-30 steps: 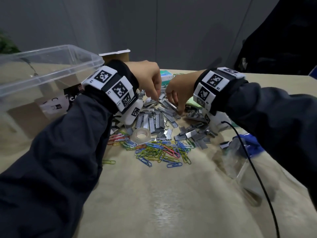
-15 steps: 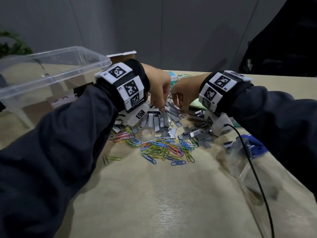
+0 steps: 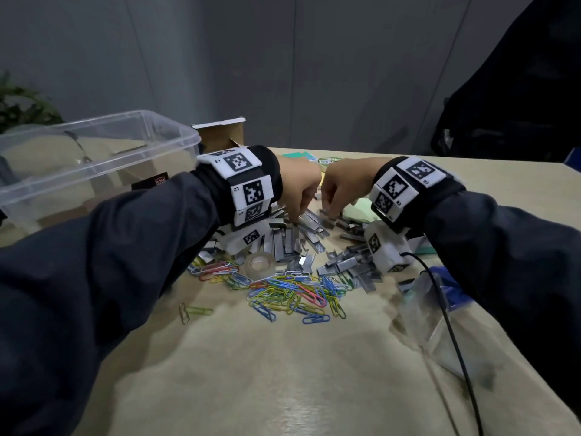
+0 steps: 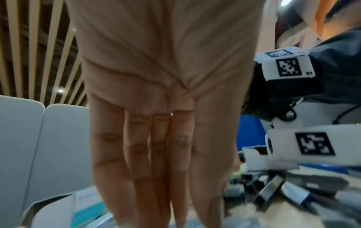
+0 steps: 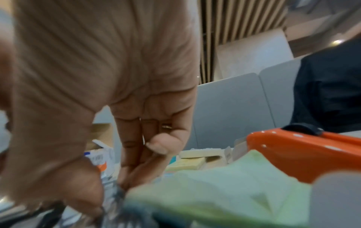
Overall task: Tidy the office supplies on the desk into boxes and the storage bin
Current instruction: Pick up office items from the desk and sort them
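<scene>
A pile of silver staple strips (image 3: 295, 243) lies mid-desk, with coloured paper clips (image 3: 292, 294) spread in front of it and a small clear tape roll (image 3: 259, 264) at its left edge. My left hand (image 3: 294, 217) reaches down into the pile, and its straight fingers (image 4: 156, 185) touch the strips. Close beside it, my right hand (image 3: 327, 210) has thumb and fingers pinched together on a staple strip (image 5: 115, 194) at the pile's far side. The clear storage bin (image 3: 94, 158) stands at the left, tilted.
An open cardboard box (image 3: 223, 136) stands behind the bin. Green paper (image 3: 358, 212) lies under my right wrist, with an orange object (image 5: 302, 151) beyond it. A clear plastic packet (image 3: 440, 313) and a black cable (image 3: 452, 325) lie at the right.
Both hands have stayed over the staple pile and drawn closer together. My right fingers have dropped onto the strips. The view has shifted slightly.
</scene>
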Tool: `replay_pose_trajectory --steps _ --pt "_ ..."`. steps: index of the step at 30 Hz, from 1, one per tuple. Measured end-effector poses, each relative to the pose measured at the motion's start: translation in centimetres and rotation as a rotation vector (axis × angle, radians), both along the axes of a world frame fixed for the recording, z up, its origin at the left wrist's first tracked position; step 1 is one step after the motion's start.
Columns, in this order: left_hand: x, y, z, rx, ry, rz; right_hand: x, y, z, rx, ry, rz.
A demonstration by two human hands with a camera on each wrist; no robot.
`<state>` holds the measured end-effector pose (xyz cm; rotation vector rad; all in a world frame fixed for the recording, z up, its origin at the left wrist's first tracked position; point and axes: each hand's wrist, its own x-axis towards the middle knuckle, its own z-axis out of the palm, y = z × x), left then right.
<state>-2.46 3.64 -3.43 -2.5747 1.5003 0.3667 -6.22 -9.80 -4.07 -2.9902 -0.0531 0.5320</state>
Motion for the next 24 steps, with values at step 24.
replay_pose_trajectory --steps 24 --pt "1.3 0.8 -0.7 -0.006 0.109 0.146 -7.3 -7.2 4.2 0.788 -0.284 -0.138"
